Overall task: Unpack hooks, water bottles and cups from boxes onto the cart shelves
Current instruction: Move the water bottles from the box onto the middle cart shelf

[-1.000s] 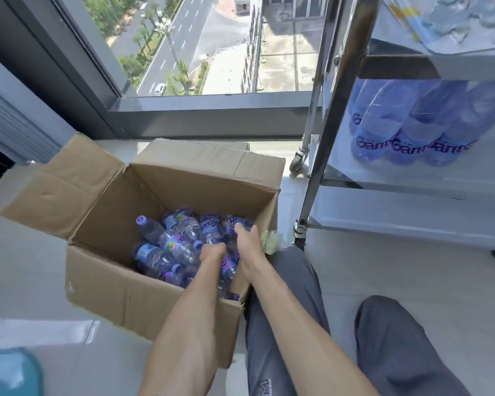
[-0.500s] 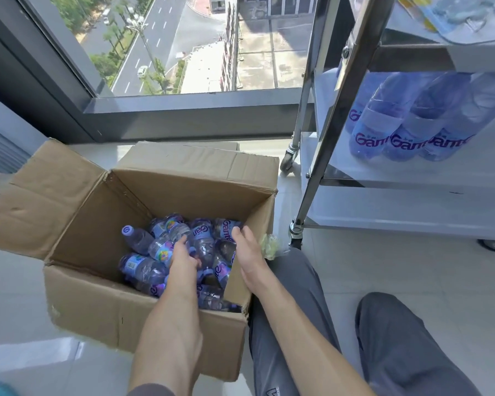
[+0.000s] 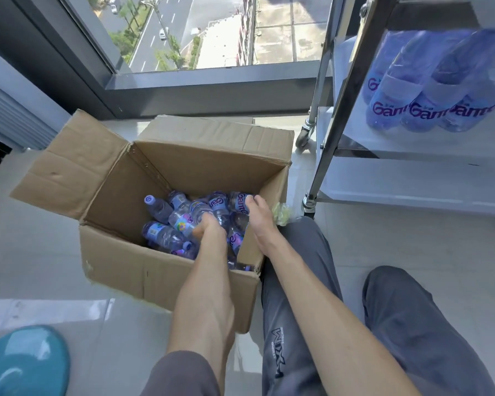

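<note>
The small water bottles (image 3: 180, 221) lie jumbled at the bottom of an open cardboard box (image 3: 143, 270) that stands on the floor (image 3: 40, 252) below a window (image 3: 212, 32). Both hands reach down into the box. The left hand (image 3: 212, 227) is over the middle of the pile with its fingers curled down among the bottles; whether it has actually closed round one cannot be told. The right hand (image 3: 259, 218) lies along the box's right wall, its fingers bent over a labelled bottle (image 3: 237, 201) at the far right corner of the pile, touching it; a firm grip is not clear.

Just right of the box stands a metal cart (image 3: 352, 90) on castors. Its middle shelf (image 3: 412, 141) carries larger wrapped bottles (image 3: 429, 81) with purple lettering, lying on their sides. The person's grey trouser legs (image 3: 297, 281) stretch between box and cart. A teal rounded object (image 3: 23, 361) sits at the near left corner of the view.
</note>
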The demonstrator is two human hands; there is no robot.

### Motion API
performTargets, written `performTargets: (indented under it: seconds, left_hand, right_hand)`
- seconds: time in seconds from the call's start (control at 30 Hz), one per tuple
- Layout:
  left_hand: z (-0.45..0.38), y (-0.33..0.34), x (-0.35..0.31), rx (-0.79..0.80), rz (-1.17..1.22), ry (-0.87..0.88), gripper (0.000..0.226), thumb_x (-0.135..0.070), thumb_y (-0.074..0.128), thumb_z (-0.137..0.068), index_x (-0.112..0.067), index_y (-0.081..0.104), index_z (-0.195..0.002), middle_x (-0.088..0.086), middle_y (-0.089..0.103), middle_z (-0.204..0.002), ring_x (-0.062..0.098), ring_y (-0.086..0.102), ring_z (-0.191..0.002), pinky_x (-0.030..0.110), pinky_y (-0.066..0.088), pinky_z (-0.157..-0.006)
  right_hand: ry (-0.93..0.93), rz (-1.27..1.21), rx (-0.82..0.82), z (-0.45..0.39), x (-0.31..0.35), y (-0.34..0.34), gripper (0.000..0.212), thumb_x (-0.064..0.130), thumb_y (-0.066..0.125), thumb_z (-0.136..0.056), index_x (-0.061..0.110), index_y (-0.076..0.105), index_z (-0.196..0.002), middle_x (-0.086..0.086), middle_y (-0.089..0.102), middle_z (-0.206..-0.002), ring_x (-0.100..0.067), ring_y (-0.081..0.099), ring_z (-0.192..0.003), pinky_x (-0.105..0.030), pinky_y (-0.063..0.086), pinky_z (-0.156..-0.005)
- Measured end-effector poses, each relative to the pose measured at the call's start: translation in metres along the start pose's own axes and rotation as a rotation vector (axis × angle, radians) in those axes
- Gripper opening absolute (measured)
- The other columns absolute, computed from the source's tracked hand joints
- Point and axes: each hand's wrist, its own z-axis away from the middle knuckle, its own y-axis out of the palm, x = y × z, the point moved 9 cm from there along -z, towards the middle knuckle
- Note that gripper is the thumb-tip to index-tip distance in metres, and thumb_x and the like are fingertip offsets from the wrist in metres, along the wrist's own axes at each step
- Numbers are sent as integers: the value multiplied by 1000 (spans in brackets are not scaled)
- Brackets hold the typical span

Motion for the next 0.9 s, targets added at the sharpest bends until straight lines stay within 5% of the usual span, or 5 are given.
performTargets:
  seconds: [0.17, 0.37, 0.5, 0.73, 0.9]
  left_hand:
    - [14, -12, -42, -2, -219, 358, 47, -31, 68, -84, -5, 59, -122, 16, 64, -122, 36, 61, -110, 42, 49, -92]
    - [50, -25, -92, 30, -425, 781, 22, -24, 69, -65, -6, 59, -57, 0, 50, -51, 22, 49, -54, 29, 39, -56]
    - [116, -31, -105, 136, -430, 1140, 18, -32, 66, -61, -14, 68, -60, -8, 61, -55, 8, 53, -50, 18, 37, -51]
    - [259, -79, -126, 419, -233, 1509, 5, -24, 70, -65, -20, 73, -64, -13, 62, -53, 0, 51, -48, 14, 41, -51]
    - [346, -79, -104, 624, -197, 1453, 9, -25, 71, -61, -17, 72, -58, 0, 57, -48, 9, 46, -48, 27, 39, -51]
  right_hand:
    - [-27, -74, 10, 10, 12, -1, 26, 23, 43, -101, 22, 30, -79, -4, 27, -86, -17, 25, -79, -31, 23, -73]
    - [-71, -130, 7, 23, 13, -9, 27, 14, 48, -98, 33, 41, -79, 16, 36, -84, -1, 37, -74, -20, 30, -67]
    - [-221, -37, 47, 50, 31, -32, 54, 0, 56, -91, 10, 45, -143, -7, 50, -139, -17, 49, -129, -29, 42, -105]
    - [-634, 242, 188, 114, 113, -78, 84, 5, 73, -70, 20, 43, -148, 3, 46, -150, -6, 39, -139, -23, 32, -114]
    - [-672, 198, 299, 160, 134, -138, 83, 24, 88, -71, 29, 49, -143, 9, 65, -129, -2, 54, -126, -29, 37, -110]
